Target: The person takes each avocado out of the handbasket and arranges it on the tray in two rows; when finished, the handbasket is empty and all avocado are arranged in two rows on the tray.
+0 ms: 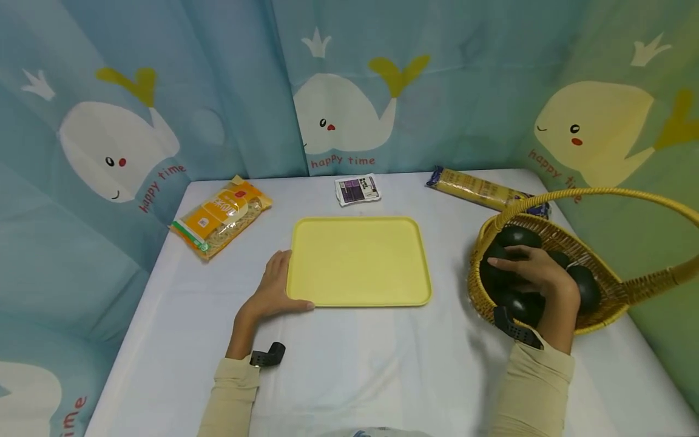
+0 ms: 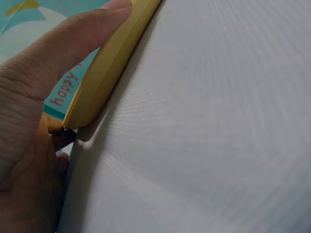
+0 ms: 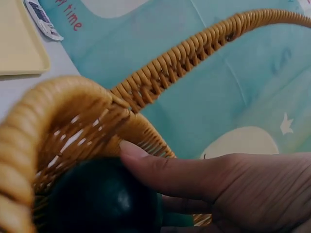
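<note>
A yellow tray (image 1: 360,261) lies on the white table. My left hand (image 1: 275,286) grips its near left corner, the thumb along the front edge and the fingers by the left side. In the left wrist view the thumb (image 2: 92,31) rests on the tray's rim (image 2: 104,82). My right hand (image 1: 537,273) reaches into a wicker basket (image 1: 606,306) of dark green avocados (image 1: 584,288). It holds one avocado (image 3: 107,199) there, thumb on its side and the other fingers partly hidden behind it.
An orange food packet (image 1: 224,215) lies at the back left. Behind the tray is a small white and purple sachet (image 1: 357,189). A long yellow packet (image 1: 480,188) lies behind the basket, whose tall handle (image 1: 611,192) arches up at the right. Whale-printed curtains (image 1: 240,91) enclose the table.
</note>
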`<action>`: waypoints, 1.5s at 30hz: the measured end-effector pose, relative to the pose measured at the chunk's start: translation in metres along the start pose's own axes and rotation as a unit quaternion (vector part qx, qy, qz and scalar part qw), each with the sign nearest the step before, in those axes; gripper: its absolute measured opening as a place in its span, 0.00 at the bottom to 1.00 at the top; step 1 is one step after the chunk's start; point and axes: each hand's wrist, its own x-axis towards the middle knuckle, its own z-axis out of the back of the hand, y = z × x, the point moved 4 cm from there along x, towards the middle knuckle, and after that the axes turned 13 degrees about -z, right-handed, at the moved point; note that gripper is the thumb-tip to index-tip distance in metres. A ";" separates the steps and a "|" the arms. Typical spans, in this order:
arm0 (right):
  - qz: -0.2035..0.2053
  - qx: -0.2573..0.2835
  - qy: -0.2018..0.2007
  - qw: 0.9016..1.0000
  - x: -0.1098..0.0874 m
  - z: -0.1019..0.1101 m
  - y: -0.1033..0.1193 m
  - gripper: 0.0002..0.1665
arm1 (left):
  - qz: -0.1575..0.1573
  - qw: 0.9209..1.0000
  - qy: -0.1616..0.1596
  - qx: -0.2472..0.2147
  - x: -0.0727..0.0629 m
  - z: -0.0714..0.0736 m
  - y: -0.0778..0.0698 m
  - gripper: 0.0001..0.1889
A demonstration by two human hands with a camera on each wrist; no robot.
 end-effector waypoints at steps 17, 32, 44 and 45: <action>0.014 -0.028 0.042 0.999 0.010 0.003 -0.004 0.59 | 0.008 1.000 0.001 0.008 0.000 0.002 0.000 0.68; 0.043 -0.033 0.026 0.998 0.011 0.003 -0.006 0.58 | 0.012 1.000 0.003 0.004 -0.001 0.000 0.001 0.68; 0.063 0.000 0.024 0.998 0.004 0.011 -0.008 0.57 | 0.013 1.000 0.003 0.008 -0.001 -0.001 0.003 0.68; 0.068 0.005 0.024 0.997 0.003 0.011 -0.008 0.57 | 0.013 1.000 0.002 0.009 -0.001 -0.001 0.003 0.68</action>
